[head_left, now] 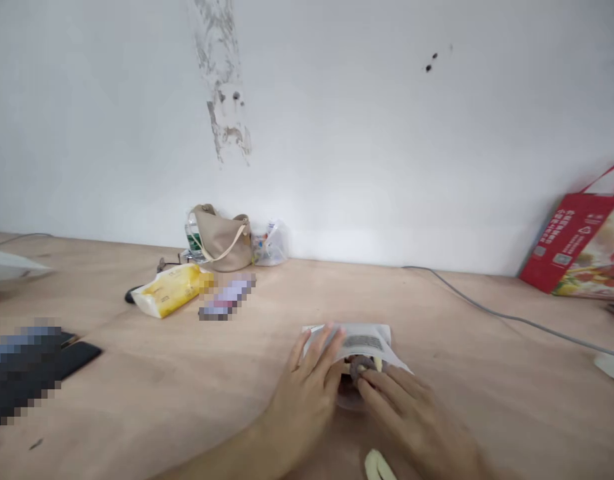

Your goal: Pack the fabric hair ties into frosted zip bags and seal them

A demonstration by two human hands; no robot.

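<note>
White and half see-through, the pouch (364,330) lies on the wood-toned table (307,290) in front of us, its gaping mouth turned our way; our left hand (309,383) rests on its left side, the fingers spread apart and stretched over the top sheet; our right hand (409,407) is at the right of the mouth, fingertips touching a grey fuzzy loop (361,367) in the opening, though its thumb is hidden and we cannot tell whether the grip is closed; beside that loop we see a cream piece (378,364), also in the mouth; a grey printed block (364,343) shows on the pouch's upper face; nearer to us a cream loop (377,465) lies by our right hand, cut by the bottom edge of our view; farther off to the left we have a yellow and white packet (174,290) and, just beside it, a lilac object (229,297) blurred into blocks; behind them a taupe handbag (229,243) sits between a clear bottle (193,233) and a clear plastic bag (271,245); to the right a grey cable (487,309) crosses the table, and a red bag (561,230) stands near the pale wall (337,133)
</note>
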